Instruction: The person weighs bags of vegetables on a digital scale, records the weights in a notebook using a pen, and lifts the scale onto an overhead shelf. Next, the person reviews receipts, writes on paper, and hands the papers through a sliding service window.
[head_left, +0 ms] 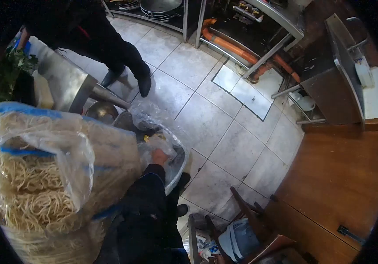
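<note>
1. Head view is showing what looks like the left hand [159, 157], its dark sleeve [142, 193] slanting in from the lower edge, at the mouth of a plastic-lined bin [183, 165]; the right hand is not showing.
2. Crumpled clear plastic [157, 143] is lying against that hand, inside the rim, and is obscuring the fingers; whether they are clamping on it or standing apart, I cannot tell.
3. A large noodle pack [43, 189] is standing just beside the sleeve, its loose wrapping [81, 163] sagging over the end where strands are showing; whatever is bearing it is hidden.
4. Because the forearm is running so close to the pack, a sideways swing of the elbow could be snagging that wrapping or tipping the pack.
5. The bin liner [147, 115] is spilling over the rim; since both films are looking alike, a pull on the wrong layer could be dragging the liner inward.
6. A yellow scrap [147, 137] is sitting near the hand; a slipping liner could be letting it drop onto the tiled floor [202, 123].
7. A co-worker's legs [129, 61] are standing near the steel bench [63, 75]; one backward step could be knocking the bin or catching the overhanging film.
</note>
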